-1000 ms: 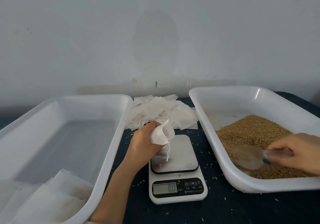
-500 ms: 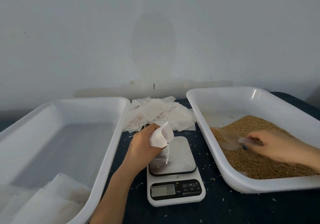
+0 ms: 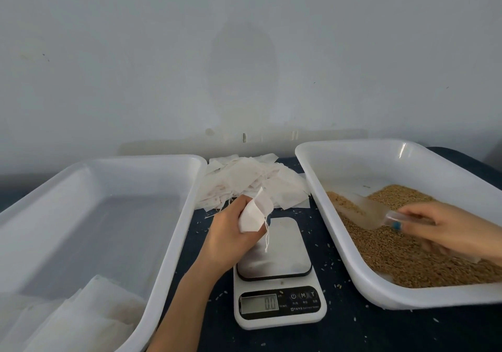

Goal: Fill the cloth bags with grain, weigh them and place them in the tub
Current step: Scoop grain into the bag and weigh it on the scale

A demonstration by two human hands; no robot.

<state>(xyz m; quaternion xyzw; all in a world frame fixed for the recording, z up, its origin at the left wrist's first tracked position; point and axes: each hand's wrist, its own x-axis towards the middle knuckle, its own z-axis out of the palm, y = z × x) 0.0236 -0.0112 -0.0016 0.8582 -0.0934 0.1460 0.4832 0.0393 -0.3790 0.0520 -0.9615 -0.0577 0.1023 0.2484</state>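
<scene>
Not much of the person in shot, just two bare arms. The left hand [image 3: 231, 232] is on a bare forearm [image 3: 187, 305], and the right hand [image 3: 445, 226] is bare to the wrist too. The thumbnail [image 3: 397, 225] on the right one is painted teal-blue.

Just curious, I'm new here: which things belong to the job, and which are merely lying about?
Job: held bag, scoop, grain, grain tub, scale, left tub, spare bags.
Lying about: stray grains on the table.
</scene>
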